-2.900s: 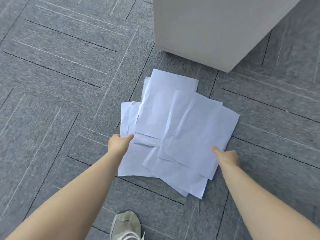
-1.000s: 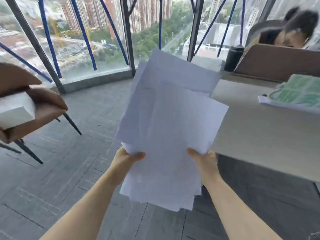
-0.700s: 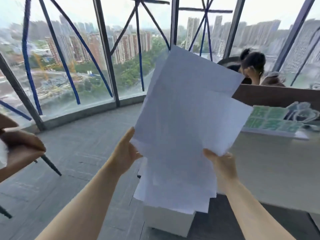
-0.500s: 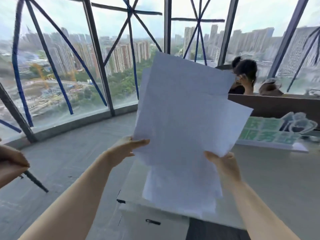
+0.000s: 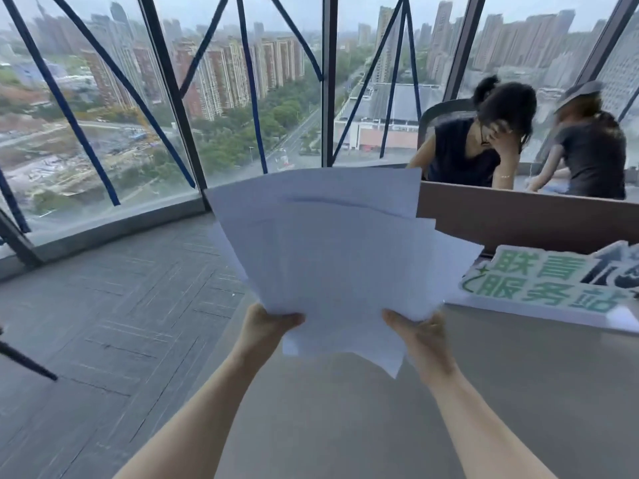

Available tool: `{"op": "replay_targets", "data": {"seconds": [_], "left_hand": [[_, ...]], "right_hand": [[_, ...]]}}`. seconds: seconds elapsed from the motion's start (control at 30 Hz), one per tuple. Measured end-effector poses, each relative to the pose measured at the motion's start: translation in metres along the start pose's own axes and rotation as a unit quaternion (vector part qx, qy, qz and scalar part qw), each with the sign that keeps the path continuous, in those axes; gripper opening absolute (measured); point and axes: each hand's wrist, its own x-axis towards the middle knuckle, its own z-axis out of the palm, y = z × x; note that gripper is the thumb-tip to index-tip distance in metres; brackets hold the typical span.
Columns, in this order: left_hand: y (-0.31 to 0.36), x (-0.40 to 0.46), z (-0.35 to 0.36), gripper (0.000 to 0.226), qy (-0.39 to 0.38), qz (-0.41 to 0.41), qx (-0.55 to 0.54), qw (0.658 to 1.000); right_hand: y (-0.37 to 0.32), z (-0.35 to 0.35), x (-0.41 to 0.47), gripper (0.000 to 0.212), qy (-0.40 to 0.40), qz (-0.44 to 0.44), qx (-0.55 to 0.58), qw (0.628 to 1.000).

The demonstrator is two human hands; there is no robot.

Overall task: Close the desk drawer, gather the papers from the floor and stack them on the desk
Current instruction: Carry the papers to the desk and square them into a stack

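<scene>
My left hand (image 5: 266, 328) and right hand (image 5: 420, 331) each pinched a lower corner of the fanned sheaf of white paper sheets (image 5: 332, 257), held raised above the smooth grey desk top (image 5: 518, 392), near its green-lettered white sign (image 5: 549, 288).

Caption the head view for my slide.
Both hands, left and right, hold a fanned sheaf of papers above the desk.

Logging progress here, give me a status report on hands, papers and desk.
Left hand and right hand each grip the papers. Papers fanned, held above the desk. Sign on desk at right; near part bare.
</scene>
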Motion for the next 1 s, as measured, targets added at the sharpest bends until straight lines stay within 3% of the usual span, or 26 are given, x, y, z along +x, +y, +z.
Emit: {"op": "replay_targets", "data": {"seconds": [0.1, 0.2, 0.3, 0.4, 0.57, 0.77, 0.87, 1.0], "left_hand": [[-0.029, 0.016, 0.002, 0.037, -0.018, -0.027, -0.015, 0.999], [-0.042, 0.031, 0.007, 0.055, -0.027, -0.034, -0.03, 0.999], [-0.044, 0.056, 0.011, 0.046, -0.013, -0.013, -0.046, 0.999], [-0.049, 0.073, 0.01, 0.056, -0.023, -0.037, -0.029, 0.999], [-0.069, 0.084, 0.017, 0.016, -0.024, -0.1, 0.04, 0.994], [-0.046, 0.099, -0.01, 0.012, -0.011, -0.03, 0.059, 0.998], [-0.053, 0.111, -0.047, 0.032, 0.009, -0.11, 0.104, 0.988], [-0.089, 0.137, -0.083, 0.029, -0.001, -0.201, 0.154, 0.968]], "right_hand": [[0.027, 0.004, 0.004, 0.022, -0.007, 0.061, -0.016, 0.998], [0.038, 0.011, 0.015, 0.023, 0.008, 0.036, -0.046, 0.998], [0.037, 0.023, 0.035, 0.021, 0.019, 0.029, -0.025, 0.999], [0.042, 0.033, 0.046, 0.019, 0.012, 0.07, -0.018, 0.997], [0.058, 0.039, 0.052, 0.021, 0.029, 0.124, -0.042, 0.991], [0.056, 0.065, 0.073, 0.008, 0.037, 0.101, -0.074, 0.991], [0.071, 0.09, 0.088, 0.011, 0.015, 0.139, -0.116, 0.983], [0.121, 0.128, 0.098, 0.014, -0.011, 0.181, -0.175, 0.968]]}}
